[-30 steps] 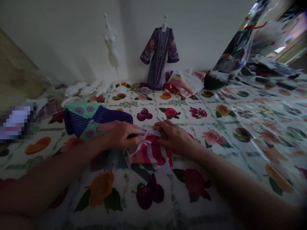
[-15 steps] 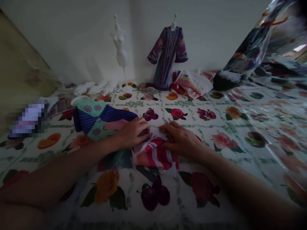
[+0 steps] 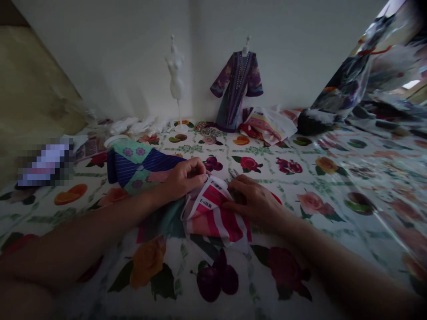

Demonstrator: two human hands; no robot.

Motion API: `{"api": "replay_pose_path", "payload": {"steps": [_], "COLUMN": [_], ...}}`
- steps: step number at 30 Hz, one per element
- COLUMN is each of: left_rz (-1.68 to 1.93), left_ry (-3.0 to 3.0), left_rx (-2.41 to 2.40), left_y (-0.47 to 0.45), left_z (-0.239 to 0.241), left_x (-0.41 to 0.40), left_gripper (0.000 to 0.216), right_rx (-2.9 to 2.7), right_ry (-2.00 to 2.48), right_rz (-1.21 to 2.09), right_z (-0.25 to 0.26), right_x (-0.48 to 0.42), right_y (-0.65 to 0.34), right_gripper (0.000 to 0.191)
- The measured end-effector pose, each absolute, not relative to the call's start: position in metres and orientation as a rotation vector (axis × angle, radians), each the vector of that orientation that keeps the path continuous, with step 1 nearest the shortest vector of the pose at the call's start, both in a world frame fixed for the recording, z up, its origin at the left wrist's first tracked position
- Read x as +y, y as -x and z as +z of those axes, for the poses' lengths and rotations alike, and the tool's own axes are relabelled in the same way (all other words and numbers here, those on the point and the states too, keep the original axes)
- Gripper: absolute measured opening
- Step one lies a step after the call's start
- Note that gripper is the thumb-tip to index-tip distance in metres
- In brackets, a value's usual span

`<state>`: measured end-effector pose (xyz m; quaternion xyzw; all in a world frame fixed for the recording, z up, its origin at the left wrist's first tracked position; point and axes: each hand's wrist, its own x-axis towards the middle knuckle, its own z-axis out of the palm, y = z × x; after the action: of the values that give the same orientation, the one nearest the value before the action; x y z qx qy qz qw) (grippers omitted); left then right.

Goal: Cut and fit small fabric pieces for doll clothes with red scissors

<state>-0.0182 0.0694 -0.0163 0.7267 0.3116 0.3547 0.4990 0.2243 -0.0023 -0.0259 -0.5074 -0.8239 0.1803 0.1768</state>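
A small piece of red-and-white striped cloth (image 3: 216, 218) with a printed label lies on the flowered tablecloth (image 3: 287, 186) in front of me. My left hand (image 3: 187, 177) pinches its upper edge and lifts it a little. My right hand (image 3: 255, 200) lies curled on the cloth's right side and presses it down; something thin and metallic pokes out past its fingers. A folded blue-striped and green garment (image 3: 136, 164) lies just left of my left hand.
At the back wall stand a bare white mini mannequin (image 3: 176, 80) and one in a purple robe (image 3: 237, 86). Folded patterned cloth (image 3: 267, 124) lies beside it. A shiny plastic-wrapped bundle (image 3: 347, 84) fills the right. White scraps (image 3: 133, 126) lie at back left.
My left hand has raised the striped cloth's upper edge, showing its label. My right hand stays on the cloth. The view has tilted slightly up.
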Motion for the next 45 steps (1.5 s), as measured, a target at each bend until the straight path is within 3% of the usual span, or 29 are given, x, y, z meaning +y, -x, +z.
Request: {"api": "replay_pose_path", "payload": {"steps": [7, 14, 20, 31, 37, 45], "left_rz": [0.852, 0.872, 0.899, 0.872, 0.542, 0.707], "left_ry": [-1.577, -1.438, -1.412, -1.646, -1.661, -1.38], "left_rx": [0.739, 0.73, 0.729, 0.861, 0.642, 0.642], "left_y": [0.018, 0.017, 0.015, 0.014, 0.016, 0.018], "left_z": [-0.025, -0.03, -0.029, -0.021, -0.009, -0.021], "left_x": [0.073, 0.076, 0.075, 0.07, 0.063, 0.069], "left_gripper": [0.017, 0.019, 0.022, 0.029, 0.02, 0.023], "right_rx": [-2.212, -1.659, -1.246, -1.003, -1.158, -1.447], "right_ry": [1.226, 1.171, 1.042, 0.875, 0.96, 1.017], "right_rz": [0.567, 1.237, 1.606, 1.686, 1.622, 1.629], "right_z": [-0.022, -0.016, -0.015, -0.032, -0.024, -0.014], "right_x": [-0.007, -0.007, -0.006, -0.002, -0.007, -0.008], "right_y": [-0.215, -0.212, -0.21, -0.215, -0.21, -0.209], "right_gripper": [0.022, 0.023, 0.029, 0.024, 0.022, 0.032]}}
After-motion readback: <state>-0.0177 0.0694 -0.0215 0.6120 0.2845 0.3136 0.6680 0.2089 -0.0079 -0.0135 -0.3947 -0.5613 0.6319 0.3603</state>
